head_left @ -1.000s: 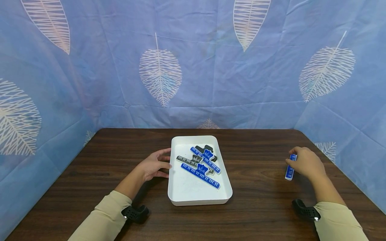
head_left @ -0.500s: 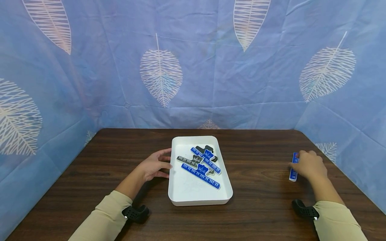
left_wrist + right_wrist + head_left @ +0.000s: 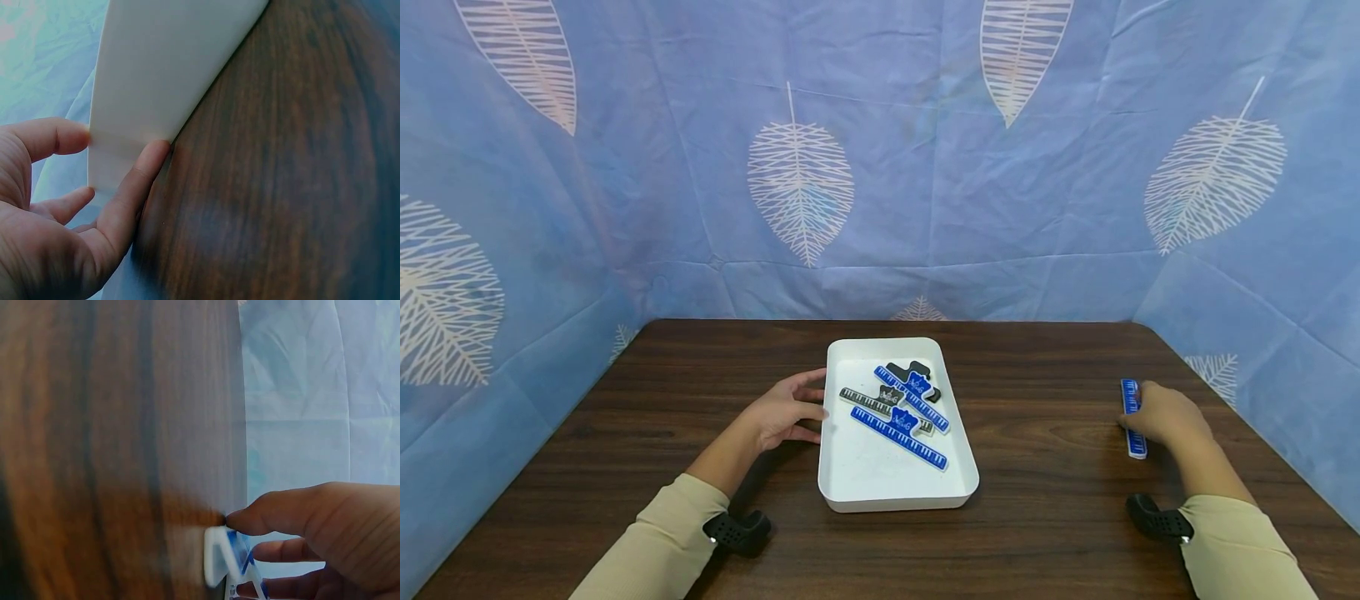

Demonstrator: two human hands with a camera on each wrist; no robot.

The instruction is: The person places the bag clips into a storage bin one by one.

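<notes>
My right hand [image 3: 1168,413] pinches a blue clip [image 3: 1131,397] with a piano-key print at the right of the table. In the right wrist view the thumb [image 3: 250,520] lies by the clip's white and blue end [image 3: 215,556], and the other fingers curl on its far side. At the left wall of a white tray [image 3: 880,492], my left hand [image 3: 780,414] rests with fingers spread. Its fingertips touch the tray's side [image 3: 144,75] in the left wrist view. Inside the tray lie two blue piano-key clips [image 3: 898,437] and a black-and-white one [image 3: 865,401].
Black clip parts [image 3: 919,367] show behind the upper blue clip in the tray. Dark wood-grain table [image 3: 1037,517] stretches between the tray and my right hand. A blue leaf-print cloth [image 3: 880,183] hangs behind the table and along both sides.
My right hand has shifted slightly right, and the blue clip by it has turned, its far end swinging left and its near end right. The left hand and tray stay put.
</notes>
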